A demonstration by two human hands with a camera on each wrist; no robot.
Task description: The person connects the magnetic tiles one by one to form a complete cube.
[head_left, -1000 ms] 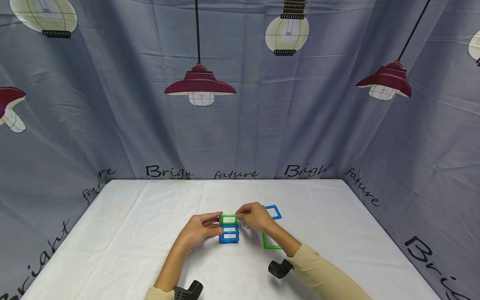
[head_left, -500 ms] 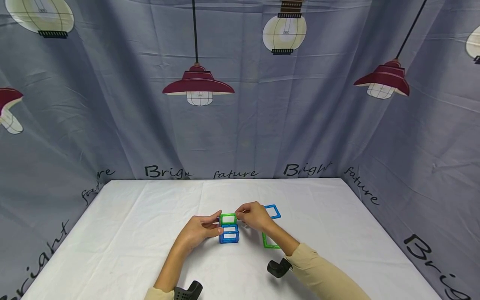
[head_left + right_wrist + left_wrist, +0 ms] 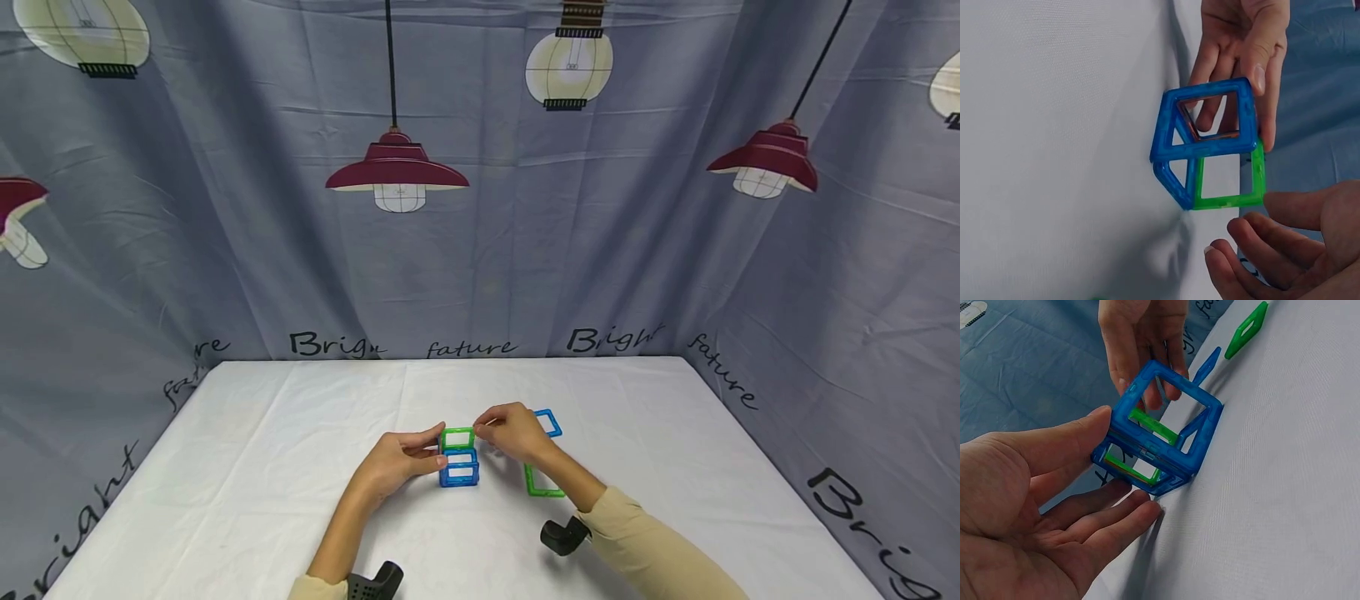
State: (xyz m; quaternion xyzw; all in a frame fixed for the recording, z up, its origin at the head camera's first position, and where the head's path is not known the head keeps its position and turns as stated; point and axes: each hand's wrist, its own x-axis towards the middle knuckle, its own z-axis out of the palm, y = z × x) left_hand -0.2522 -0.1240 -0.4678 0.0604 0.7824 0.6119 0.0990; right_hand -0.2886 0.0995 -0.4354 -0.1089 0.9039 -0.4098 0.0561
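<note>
Between two hands on the white worktop (image 3: 315,417) sits a small box (image 3: 459,464) made of blue frames and a green square (image 3: 1229,202). The left hand (image 3: 393,462) holds its left side, thumb and fingers spread around it. The green square is just left of the right hand (image 3: 513,433). One right fingertip touches its corner; I can't tell if it's pinching.

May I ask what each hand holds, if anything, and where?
The left hand holds the tile box by its left side; the right hand touches the green tile at a corner, grip unclear.
</note>
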